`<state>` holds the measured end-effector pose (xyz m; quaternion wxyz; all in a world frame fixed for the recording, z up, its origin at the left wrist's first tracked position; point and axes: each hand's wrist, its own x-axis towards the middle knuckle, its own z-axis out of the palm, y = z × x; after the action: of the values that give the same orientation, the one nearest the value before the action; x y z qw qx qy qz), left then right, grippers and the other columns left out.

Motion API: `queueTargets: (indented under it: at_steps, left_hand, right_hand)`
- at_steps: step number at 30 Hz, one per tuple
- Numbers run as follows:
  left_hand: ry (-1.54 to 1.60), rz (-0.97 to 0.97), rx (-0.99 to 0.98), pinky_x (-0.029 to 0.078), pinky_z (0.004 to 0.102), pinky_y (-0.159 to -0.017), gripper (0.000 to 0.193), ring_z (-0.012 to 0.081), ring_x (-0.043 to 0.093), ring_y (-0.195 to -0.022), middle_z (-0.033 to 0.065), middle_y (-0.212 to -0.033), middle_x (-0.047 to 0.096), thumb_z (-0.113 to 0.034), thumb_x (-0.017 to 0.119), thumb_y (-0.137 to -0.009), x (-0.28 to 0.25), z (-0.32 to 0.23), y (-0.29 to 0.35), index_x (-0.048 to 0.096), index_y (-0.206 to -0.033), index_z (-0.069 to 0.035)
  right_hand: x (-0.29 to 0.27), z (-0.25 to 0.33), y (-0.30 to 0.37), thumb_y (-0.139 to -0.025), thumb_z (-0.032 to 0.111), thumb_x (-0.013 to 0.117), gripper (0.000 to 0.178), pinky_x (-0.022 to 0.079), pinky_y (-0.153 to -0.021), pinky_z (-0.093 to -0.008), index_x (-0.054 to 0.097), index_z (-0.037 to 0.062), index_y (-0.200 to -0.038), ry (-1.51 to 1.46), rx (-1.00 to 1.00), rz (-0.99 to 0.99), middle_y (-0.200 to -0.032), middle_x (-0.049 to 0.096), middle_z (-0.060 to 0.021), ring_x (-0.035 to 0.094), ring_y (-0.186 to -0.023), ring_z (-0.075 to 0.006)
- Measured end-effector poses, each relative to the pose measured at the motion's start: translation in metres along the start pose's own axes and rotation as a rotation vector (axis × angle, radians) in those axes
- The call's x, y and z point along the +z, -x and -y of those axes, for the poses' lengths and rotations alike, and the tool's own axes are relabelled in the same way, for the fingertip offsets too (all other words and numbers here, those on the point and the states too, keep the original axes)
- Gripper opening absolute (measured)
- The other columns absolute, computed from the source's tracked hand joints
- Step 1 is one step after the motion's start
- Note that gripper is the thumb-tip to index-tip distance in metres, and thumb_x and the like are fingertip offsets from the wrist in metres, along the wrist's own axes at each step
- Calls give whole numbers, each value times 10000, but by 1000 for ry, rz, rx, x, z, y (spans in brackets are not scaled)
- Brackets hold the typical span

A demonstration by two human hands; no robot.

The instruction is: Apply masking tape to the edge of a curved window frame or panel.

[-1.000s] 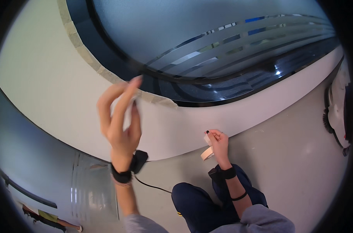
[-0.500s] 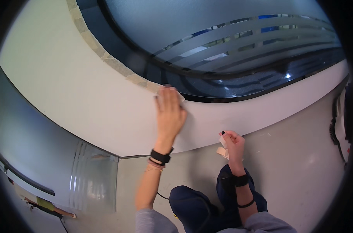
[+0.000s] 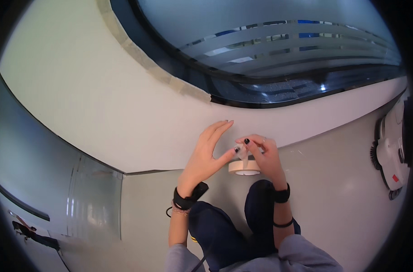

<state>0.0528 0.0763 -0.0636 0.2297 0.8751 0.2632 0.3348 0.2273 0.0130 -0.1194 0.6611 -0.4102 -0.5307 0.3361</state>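
Observation:
A roll of cream masking tape [image 3: 236, 168] hangs by its pulled-out end below my right hand [image 3: 267, 158]. The thumb and index finger of that hand pinch the translucent loose end [image 3: 242, 152]. My left hand [image 3: 204, 156] is open just left of it, fingers stretched up and apart; its thumb tip is at the loose end, and whether it touches cannot be told. Beyond both hands, a band of masking tape strips [image 3: 154, 70] follows the curved border between the white panel [image 3: 88, 99] and the dark window frame [image 3: 179, 70], ending at a ragged edge near the bottom of the curve.
Frosted, striped glass [image 3: 261, 41] fills the window. The panel meets a grey floor [image 3: 329, 190] below my hands. At the right stands a white wheeled machine [image 3: 392, 149] with a black brush. A glass partition [image 3: 93, 195] is at the lower left. My knees [image 3: 220, 231] are close beneath my hands.
My left hand has left the tape band on the panel and come down beside my right hand. My right hand has risen slightly with the tape, whose roll now shows more fully.

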Motion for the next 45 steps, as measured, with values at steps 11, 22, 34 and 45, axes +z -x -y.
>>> queueTargets:
  at_steps: [11,22,34,45]
  left_hand:
    - [182,194,-146,396,370,-989,462,336,526,-1132,162,-1188,574,-154,695,-755,3,-7,31,582,-1191,-50]
    - [554,3,-49,441,334,-742,310,265,567,-807,118,-846,589,-101,451,-715,-14,-2,32,625,-940,21]
    - [1038,37,-391,437,266,-623,600,154,563,-679,104,-767,618,-490,414,-933,33,29,58,662,-832,47]
    - [360,-87,-269,442,308,-595,565,212,584,-635,106,-711,618,-417,320,-998,26,53,71,644,-834,16]
  right_hand:
    - [2,84,-40,-844,24,626,190,491,-677,-218,711,27,-1014,127,-230,251,-919,714,-64,621,-722,-86]
    - [35,78,-59,-833,-18,638,179,510,-765,-237,678,-11,-1008,-92,-233,268,-1018,695,-85,653,-825,-108]
    - [39,4,-45,-832,-18,660,299,471,-836,-275,532,8,-1101,-451,46,228,-1021,603,-54,585,-919,-118]
    - [52,6,-46,-834,-51,606,734,488,-826,-254,224,28,-1456,-242,-9,164,-941,640,-85,625,-834,-127]
